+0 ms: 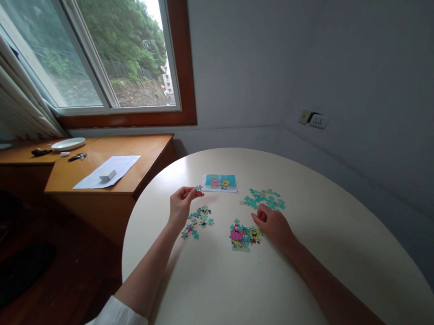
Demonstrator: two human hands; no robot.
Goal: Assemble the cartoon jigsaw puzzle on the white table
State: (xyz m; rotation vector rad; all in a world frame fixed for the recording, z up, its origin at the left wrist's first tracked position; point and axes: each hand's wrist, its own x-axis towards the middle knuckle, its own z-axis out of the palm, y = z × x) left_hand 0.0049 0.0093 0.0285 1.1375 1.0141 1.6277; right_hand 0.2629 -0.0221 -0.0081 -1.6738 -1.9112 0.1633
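Observation:
Between the thumb and fingertips of my left hand is a small teal puzzle piece, raised near the left edge of the reference picture. My right hand rests with curled fingers just right of the partly joined puzzle, which shows a pink figure and a yellow figure. Whether anything is inside its fingers cannot be made out. Beyond it lies a heap of loose teal pieces. A smaller group of mixed pieces is spread below and right of my left hand.
Everything stands on a round white table. At the left, a wooden desk holds a white plate, a paper sheet with a small white object on it, and dark items. A window and a wall socket are behind.

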